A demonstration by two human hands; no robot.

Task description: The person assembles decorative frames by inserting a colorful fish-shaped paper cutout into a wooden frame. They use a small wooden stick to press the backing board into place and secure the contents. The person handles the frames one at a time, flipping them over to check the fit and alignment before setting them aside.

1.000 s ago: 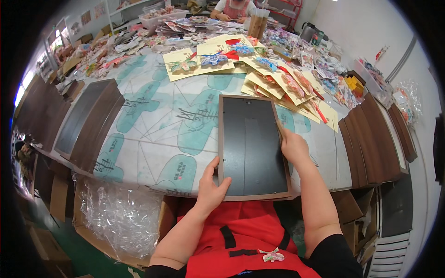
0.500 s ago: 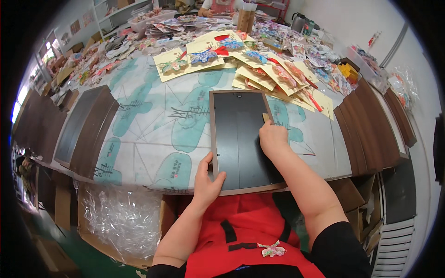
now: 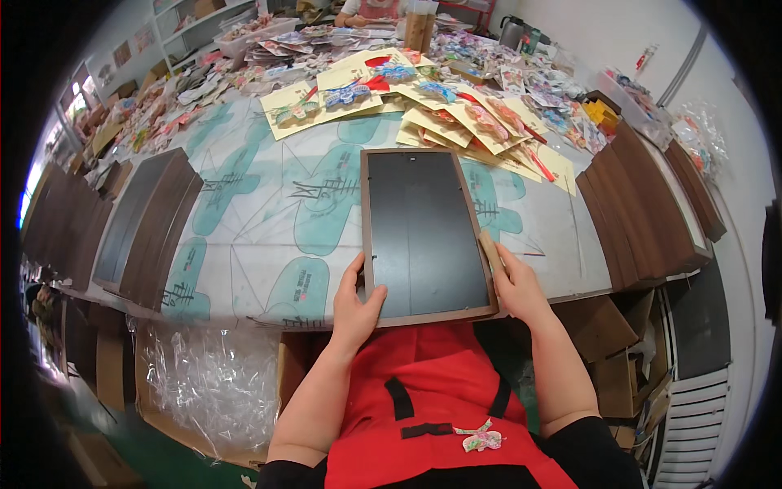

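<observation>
A dark brown picture frame point(image 3: 489, 295) lies back side up at the table's near edge, showing its black backing board point(image 3: 425, 236). My left hand point(image 3: 358, 308) is closed on its lower left side, thumb over the rim and fingers along the outside. Beside the lower right side, my right hand point(image 3: 521, 285) is closed on a small flat tan strip point(image 3: 490, 251) that looks like wood. The strip stands against the frame's outer edge. Small dark tabs show along the inner rim of the frame.
Cream cards point(image 3: 326, 110) with colourful butterfly-like pieces and red tassels lie beyond the frame. Stacked brown frames stand at left point(image 3: 151, 228) and right point(image 3: 643, 212). A box of clear plastic wrap point(image 3: 212, 383) sits below the table. Another person point(image 3: 371, 12) is across the table.
My right hand has moved with the tan strip from over the backing's upper right to outside the lower right edge. The frame has shifted slightly toward me.
</observation>
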